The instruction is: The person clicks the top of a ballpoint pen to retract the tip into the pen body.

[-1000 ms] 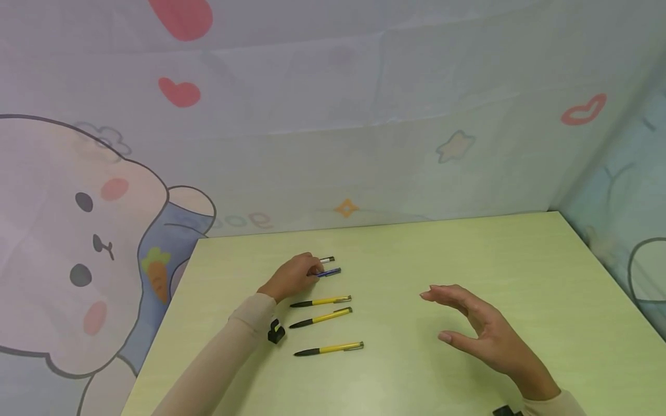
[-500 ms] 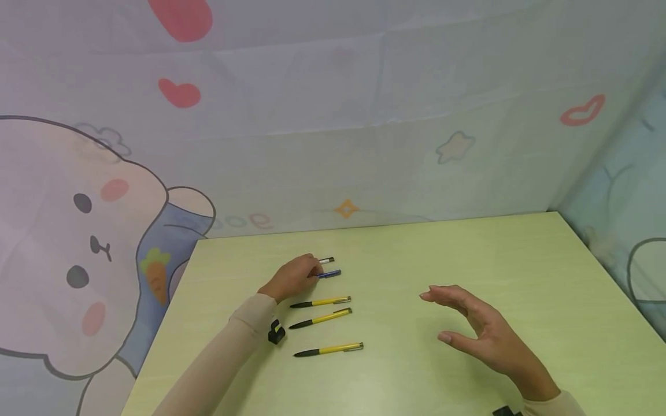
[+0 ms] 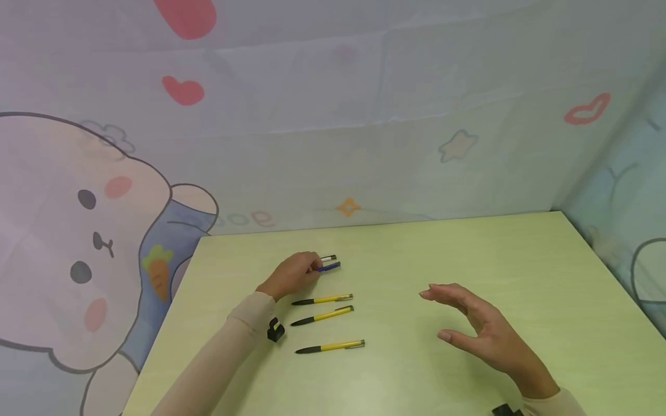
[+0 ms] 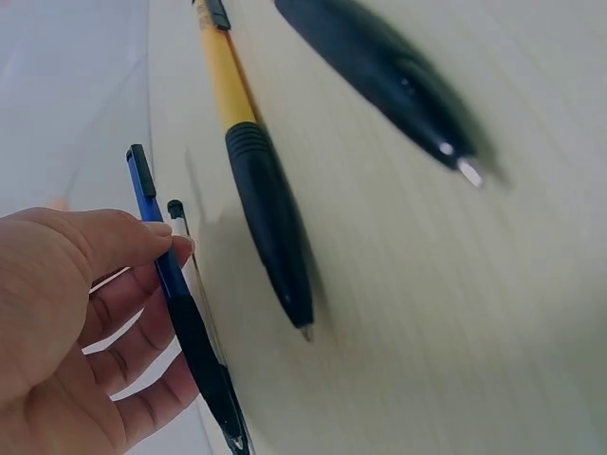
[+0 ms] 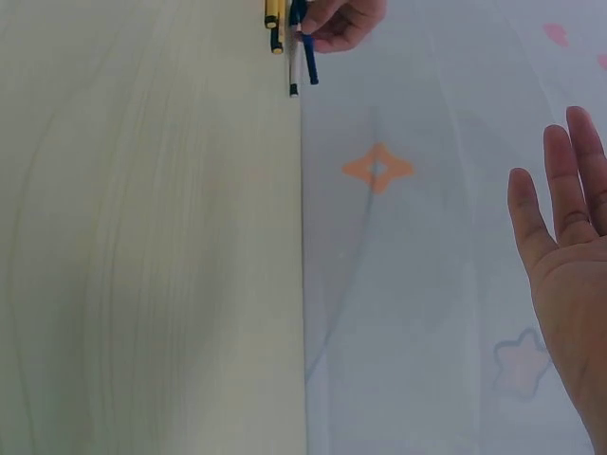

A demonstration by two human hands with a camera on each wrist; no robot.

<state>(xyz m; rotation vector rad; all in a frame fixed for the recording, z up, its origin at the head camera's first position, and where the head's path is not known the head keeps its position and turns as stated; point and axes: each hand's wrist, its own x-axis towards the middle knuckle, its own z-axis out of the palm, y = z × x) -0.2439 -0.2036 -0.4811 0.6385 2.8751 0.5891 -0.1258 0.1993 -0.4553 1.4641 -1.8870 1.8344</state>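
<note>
- Pale fabric backdrop (image 3: 322, 156), printed with hearts, a star and a large white cartoon animal (image 3: 93, 242), was hung behind a light yellow-green tabletop (image 3: 458, 254).
- Slim blue plastic pen with black clip and dark grip section (image 4: 172, 273): held at the far left part of the tabletop, just beside a slim white-and-clear pen with a dark end (image 3: 329, 258).
- Left hand (image 3: 293, 275): blue pen pinched at the barrel between thumb and index fingertip; other fingers loosely bent beneath.
- Right hand (image 3: 484, 332): nothing held; fingers relaxed and extended, thumb set apart, well away from the pens.
- Step, as judged: blue pen being placed or picked up, which of the two could not be told; tip contact with the table also unclear.
- Done well: pinch best made light and near the middle, barrel levelled, the white pen not nudged, both ends controlled so no roll is started.
- Looks: clip end aimed right in the head view, grip end partly hidden by the hand there; barrel tilted in the right wrist view.
- Nearer the wearer, three yellow pens with black grips (image 3: 325, 299) (image 3: 328, 315) (image 3: 335, 346) were laid roughly parallel, apart from each other, grips to the left.
</note>
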